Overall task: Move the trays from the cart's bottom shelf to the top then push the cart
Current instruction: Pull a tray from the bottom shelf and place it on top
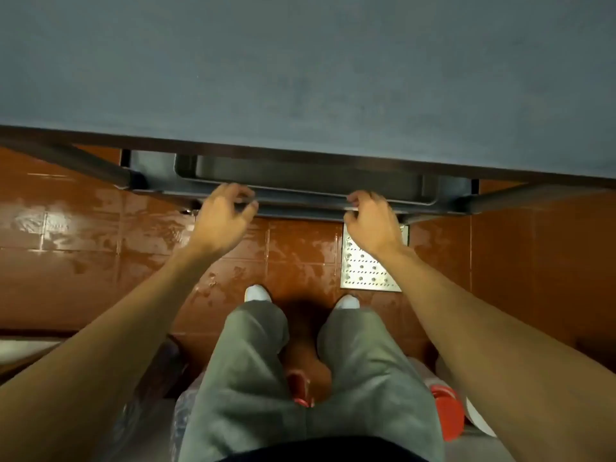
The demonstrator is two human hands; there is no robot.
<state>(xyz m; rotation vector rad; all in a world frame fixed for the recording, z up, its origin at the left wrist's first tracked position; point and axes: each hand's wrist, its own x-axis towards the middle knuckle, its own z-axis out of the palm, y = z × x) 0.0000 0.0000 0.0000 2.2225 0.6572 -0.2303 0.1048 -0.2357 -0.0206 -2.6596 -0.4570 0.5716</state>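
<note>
The cart's grey-blue top shelf fills the upper half of the head view. Under its near edge, dark metal trays lie stacked on the bottom shelf, only their near rims showing. My left hand hovers at the near rim of the stack, fingers curled and apart, barely touching it. Over on the other side, my right hand has its fingers hooked over the same rim, thumb underneath. The far parts of the trays are hidden by the top shelf.
Glossy red-brown floor tiles lie below. A perforated metal drain plate sits under my right wrist. My legs in grey trousers and white shoes stand close to the cart. Red-capped containers and plastic-wrapped items sit behind my feet.
</note>
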